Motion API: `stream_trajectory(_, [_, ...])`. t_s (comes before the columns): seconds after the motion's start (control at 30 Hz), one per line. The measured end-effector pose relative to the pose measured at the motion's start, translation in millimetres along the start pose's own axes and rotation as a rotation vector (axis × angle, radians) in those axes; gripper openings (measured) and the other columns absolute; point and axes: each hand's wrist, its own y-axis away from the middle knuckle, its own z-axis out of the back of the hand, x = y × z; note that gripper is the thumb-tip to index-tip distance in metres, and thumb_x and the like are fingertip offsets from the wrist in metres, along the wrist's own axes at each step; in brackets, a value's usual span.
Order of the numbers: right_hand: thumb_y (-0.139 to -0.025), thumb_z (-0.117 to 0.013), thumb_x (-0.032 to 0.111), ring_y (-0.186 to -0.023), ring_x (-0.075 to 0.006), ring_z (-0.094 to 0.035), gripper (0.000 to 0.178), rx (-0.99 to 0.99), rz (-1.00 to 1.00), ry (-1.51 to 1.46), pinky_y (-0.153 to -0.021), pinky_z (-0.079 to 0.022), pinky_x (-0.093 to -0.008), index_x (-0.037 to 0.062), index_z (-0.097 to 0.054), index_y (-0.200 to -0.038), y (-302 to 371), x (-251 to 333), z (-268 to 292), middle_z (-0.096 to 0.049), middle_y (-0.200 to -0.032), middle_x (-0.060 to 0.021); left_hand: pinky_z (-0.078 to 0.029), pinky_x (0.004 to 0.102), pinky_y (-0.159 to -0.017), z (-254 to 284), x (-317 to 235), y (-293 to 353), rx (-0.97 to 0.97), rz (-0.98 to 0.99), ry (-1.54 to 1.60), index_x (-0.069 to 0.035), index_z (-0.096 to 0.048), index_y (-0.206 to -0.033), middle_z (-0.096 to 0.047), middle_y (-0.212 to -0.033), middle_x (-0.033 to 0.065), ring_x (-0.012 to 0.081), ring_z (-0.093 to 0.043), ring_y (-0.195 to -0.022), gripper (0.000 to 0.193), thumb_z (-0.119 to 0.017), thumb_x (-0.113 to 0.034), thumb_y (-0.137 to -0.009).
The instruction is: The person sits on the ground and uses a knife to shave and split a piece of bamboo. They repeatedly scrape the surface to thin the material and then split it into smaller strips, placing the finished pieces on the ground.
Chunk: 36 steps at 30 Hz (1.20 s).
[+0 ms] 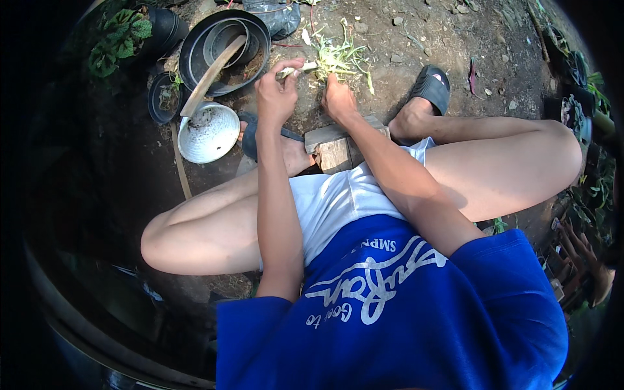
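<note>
Evidently, the left hand pinches a pale stalk beside stringy green shreds on the ground; the right hand is curled, its contents hidden. Leftward, a black basin holds a smaller pot; a white bowl, dark specks.

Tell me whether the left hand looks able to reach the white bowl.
Probably yes: the white bowl sits close to the left hand, with only the wooden stick overlapping its far rim, though that hand holds a pale stalk.

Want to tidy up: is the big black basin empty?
Not empty: a smaller round container sits inside the black basin.
</note>
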Motion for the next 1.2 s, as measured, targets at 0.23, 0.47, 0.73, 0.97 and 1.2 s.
stream_trajectory(0.23, [-0.094, -0.061, 0.013, -0.106, -0.0540, -0.067, 0.029, 0.075, 0.121, -0.100, -0.092, -0.052, -0.0606, 0.0033, -0.051, -0.119, 3, 1, 1, -0.070, -0.106, -0.0357, -0.057, 0.0268, -0.081, -3, 3, 4, -0.029, -0.040, 0.100, -0.003, -0.073, -0.111, -0.078, -0.120, 0.0117, 0.0147, -0.074, -0.105, 0.017, -0.064, 0.003, -0.097])
stream_trajectory(0.47, [-0.094, -0.061, 0.025, -0.108, -0.0496, -0.068, 0.028, 0.045, -0.210, 0.008, -0.096, -0.052, -0.0570, 0.0048, -0.063, -0.114, -6, -12, -4, -0.071, -0.105, -0.0343, -0.059, 0.0290, -0.085, -3, -1, 5, -0.091, 0.055, 0.149, 0.000, -0.071, -0.112, -0.078, -0.119, 0.0141, 0.0170, -0.075, -0.106, 0.016, -0.064, 0.003, -0.098])
stream_trajectory(0.73, [-0.101, -0.066, 0.034, -0.057, -0.0184, -0.065, 0.030, -0.013, -0.320, -0.609, -0.054, -0.051, -0.0338, 0.0051, -0.072, -0.096, -18, 26, 0, -0.067, -0.069, -0.0082, -0.058, 0.0289, -0.092, -6, 1, -1, -0.321, 0.049, 0.418, 0.005, -0.067, -0.118, -0.075, -0.120, 0.0167, 0.0188, -0.072, -0.107, 0.018, -0.065, -0.001, -0.101])
stream_trajectory(0.97, [-0.109, -0.060, 0.038, -0.051, -0.0139, -0.056, 0.036, 0.007, -0.207, -1.273, -0.048, -0.044, -0.0281, 0.0043, -0.065, -0.119, -16, 65, 64, -0.057, -0.064, -0.0026, -0.058, 0.0415, -0.108, -12, 7, -10, -0.393, 0.239, 0.954, 0.005, -0.060, -0.127, -0.066, -0.133, 0.0205, 0.0282, -0.068, -0.121, 0.027, -0.064, -0.010, -0.105])
stream_trajectory(1.2, [-0.103, -0.071, 0.029, -0.054, -0.0127, -0.055, 0.025, -0.096, -0.094, -1.470, -0.047, -0.045, -0.0252, 0.0095, -0.055, -0.101, -30, 62, 94, -0.057, -0.068, -0.0023, -0.060, 0.0414, -0.103, -49, 12, -21, -0.259, 0.344, 1.176, 0.007, -0.056, -0.129, -0.067, -0.130, 0.0245, 0.0325, -0.071, -0.115, 0.037, -0.070, -0.015, -0.102])
